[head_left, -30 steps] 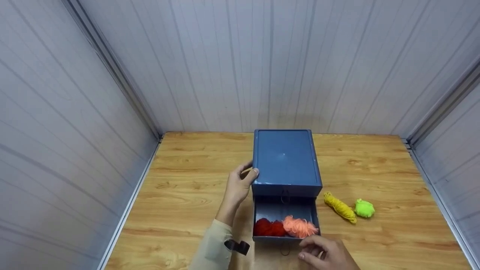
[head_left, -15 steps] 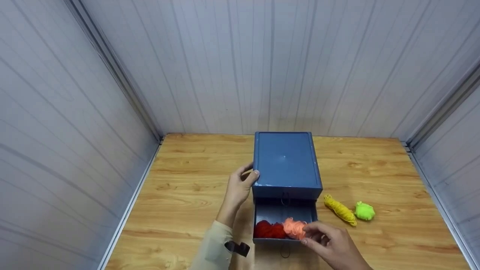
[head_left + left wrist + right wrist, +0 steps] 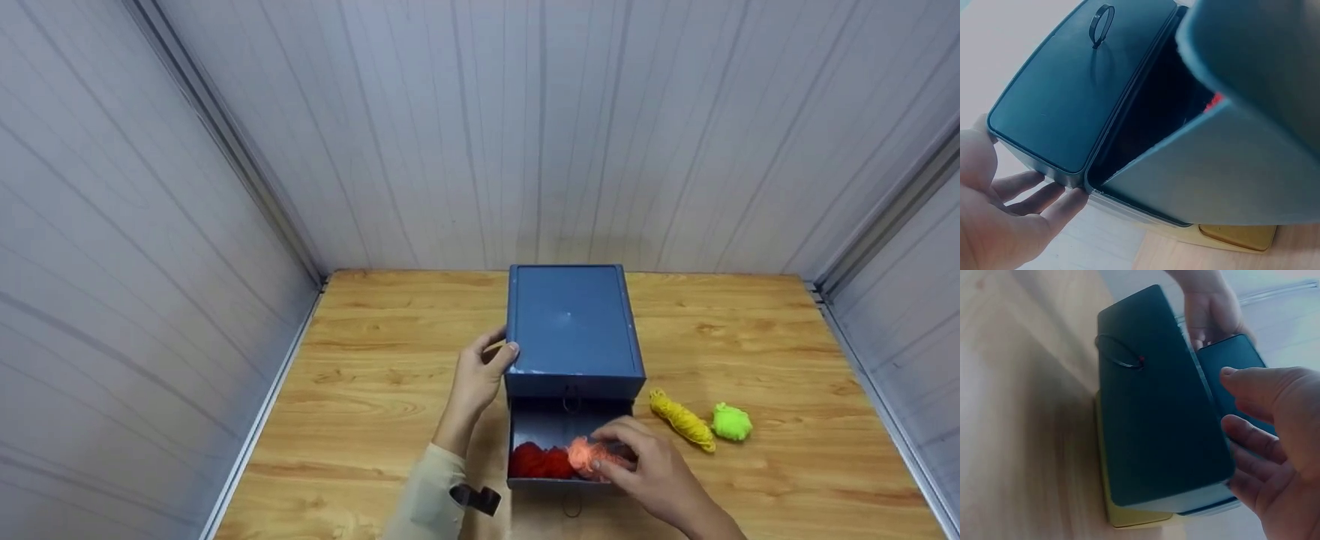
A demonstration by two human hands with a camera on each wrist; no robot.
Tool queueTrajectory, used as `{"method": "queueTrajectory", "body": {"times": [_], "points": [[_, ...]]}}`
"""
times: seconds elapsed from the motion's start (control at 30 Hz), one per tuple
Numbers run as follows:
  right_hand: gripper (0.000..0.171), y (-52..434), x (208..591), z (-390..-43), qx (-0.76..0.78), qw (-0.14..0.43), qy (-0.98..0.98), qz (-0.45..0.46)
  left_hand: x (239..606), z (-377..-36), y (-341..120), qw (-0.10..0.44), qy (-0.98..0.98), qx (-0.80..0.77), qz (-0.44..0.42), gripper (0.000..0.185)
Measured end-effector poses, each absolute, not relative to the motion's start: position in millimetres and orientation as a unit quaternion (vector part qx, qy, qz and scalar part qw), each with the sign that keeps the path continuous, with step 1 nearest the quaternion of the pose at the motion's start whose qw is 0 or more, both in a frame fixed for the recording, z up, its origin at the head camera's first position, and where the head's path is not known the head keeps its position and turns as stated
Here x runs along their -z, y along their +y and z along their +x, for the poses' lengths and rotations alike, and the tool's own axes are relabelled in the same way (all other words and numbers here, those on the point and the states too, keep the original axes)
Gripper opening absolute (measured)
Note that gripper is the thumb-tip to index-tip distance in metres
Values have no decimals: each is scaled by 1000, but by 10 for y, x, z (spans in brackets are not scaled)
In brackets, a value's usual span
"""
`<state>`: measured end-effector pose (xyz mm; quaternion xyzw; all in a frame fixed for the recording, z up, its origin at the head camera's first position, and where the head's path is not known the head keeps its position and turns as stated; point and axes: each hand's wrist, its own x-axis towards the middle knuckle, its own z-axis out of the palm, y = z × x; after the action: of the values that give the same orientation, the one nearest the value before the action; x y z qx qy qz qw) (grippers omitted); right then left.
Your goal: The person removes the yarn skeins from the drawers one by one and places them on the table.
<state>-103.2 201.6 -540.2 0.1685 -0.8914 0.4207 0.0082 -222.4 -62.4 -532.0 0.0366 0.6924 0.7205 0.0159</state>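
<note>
A blue drawer box point(image 3: 570, 319) stands on the wooden table, its lower drawer point(image 3: 536, 429) pulled out towards me. My left hand point(image 3: 478, 375) rests against the box's left side, thumb at the top edge; its fingers lie nearly straight along the side in the left wrist view. In the drawer's front are a red yarn bundle point(image 3: 536, 461) and a peach yarn bundle point(image 3: 581, 456). My right hand point(image 3: 652, 469) reaches over the drawer's right wall and touches the peach yarn, thumb and fingers apart. It partly covers that bundle. The right wrist view hides the yarn behind the drawer front point(image 3: 1157, 416).
A yellow yarn skein point(image 3: 682, 420) and a neon green yarn ball point(image 3: 731, 422) lie on the table right of the drawer. A yellow base point(image 3: 1241, 236) shows under the box. Pale panel walls point(image 3: 480, 135) enclose the table's back and sides.
My right hand has moved from the drawer's front right corner inward, up and over the peach yarn, which looks more bunched. My left hand has stayed on the box.
</note>
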Motion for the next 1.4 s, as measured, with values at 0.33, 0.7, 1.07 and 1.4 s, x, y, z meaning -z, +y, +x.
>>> {"method": "queueTrajectory", "body": {"times": [0.33, 0.7, 1.07, 1.4], "points": [[22, 1898, 5335, -1128, -300, -24, -929, 213, 5298, -2195, -640, 21, 690, -723, 24, 48], [29, 1787, 5353, -1327, -246, -109, -931, 247, 5271, -2228, -664, 40, 673, -738, 11, 50], [24, 1819, 5332, -1389, -276, -98, -926, 238, 5241, -2246, -644, 52, 667, -743, 18, 52], [21, 1906, 5250, -1386, -311, -40, -923, 221, 5226, -2258, -672, 57, 667, -742, 18, 53]]}}
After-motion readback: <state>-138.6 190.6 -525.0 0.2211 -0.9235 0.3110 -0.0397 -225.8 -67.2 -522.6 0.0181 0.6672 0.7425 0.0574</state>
